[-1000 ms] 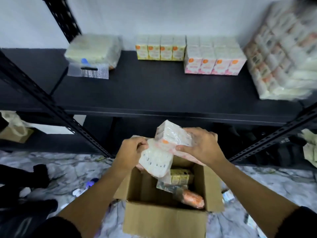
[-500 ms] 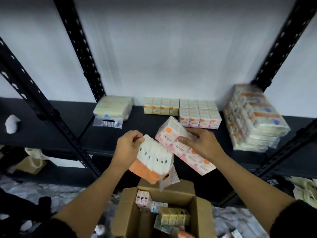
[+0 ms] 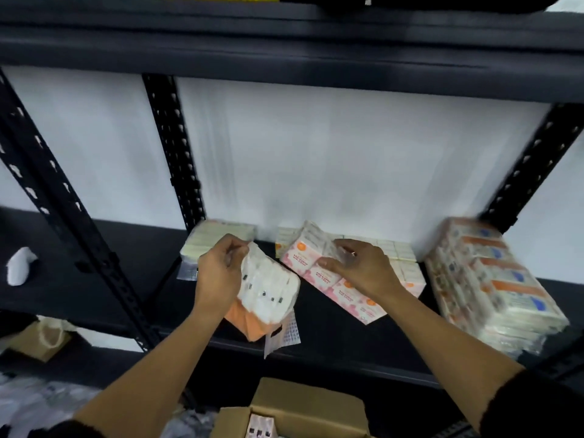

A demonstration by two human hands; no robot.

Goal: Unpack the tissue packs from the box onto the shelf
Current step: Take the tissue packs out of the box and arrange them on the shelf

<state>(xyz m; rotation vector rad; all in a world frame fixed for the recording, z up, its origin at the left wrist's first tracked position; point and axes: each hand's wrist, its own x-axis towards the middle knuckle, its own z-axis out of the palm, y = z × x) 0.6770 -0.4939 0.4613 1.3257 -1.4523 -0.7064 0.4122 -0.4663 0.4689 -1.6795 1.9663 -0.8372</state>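
Here both hands grip packs: left hand (image 3: pixel 218 273) white-orange pack (image 3: pixel 268 289), right hand (image 3: pixel 360 270) pink pack (image 3: pixel 319 267)

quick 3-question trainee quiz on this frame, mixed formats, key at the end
1. True or false: the left hand grips a white-and-orange plastic-wrapped tissue pack.
2. Which pack does the right hand hold over the black metal shelf?
A. a blue carton
B. the long pink-and-white wrapped tissue pack
C. a green pouch
3. Fill in: the brown cardboard box sits ____ the shelf board in this view.

Key
1. true
2. B
3. below
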